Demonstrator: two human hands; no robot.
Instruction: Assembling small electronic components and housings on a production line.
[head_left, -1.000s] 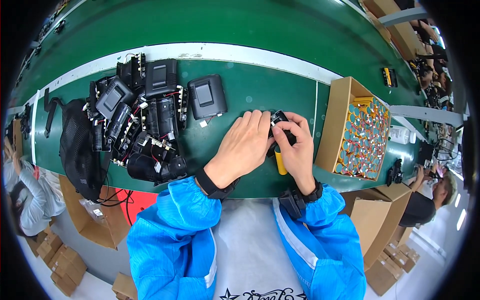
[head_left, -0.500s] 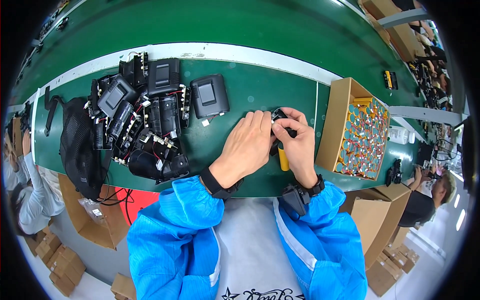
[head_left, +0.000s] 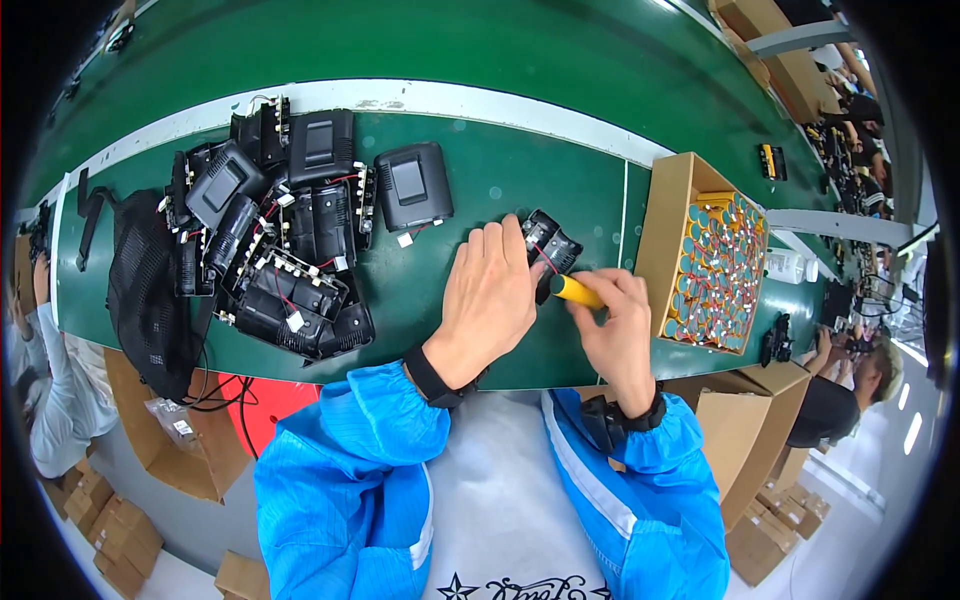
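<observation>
While the yellow battery cell [head_left: 580,293] sits just above the green bench [head_left: 520,360] in front of the person, its long axis runs nearly level, sloping a bit down to the right, with the dark teal end pointing left at the black housing [head_left: 556,238]. Right hand [head_left: 620,328] has the other end pinched between thumb and fingers. Can't tell if the cell is touching the housing. That housing lies open side up, tilted down to the right, with a thin red wire [head_left: 549,261] across it. Left hand [head_left: 488,290] is up against its left side, fingers fairly straight, but I can't tell if it's really gripping. Further out, a cardboard box [head_left: 672,235] packed with similar cells stands to the right, and over left there's a lone black cover [head_left: 412,186] beside a heap of black housings [head_left: 325,225], then a black mesh bag [head_left: 150,290].
</observation>
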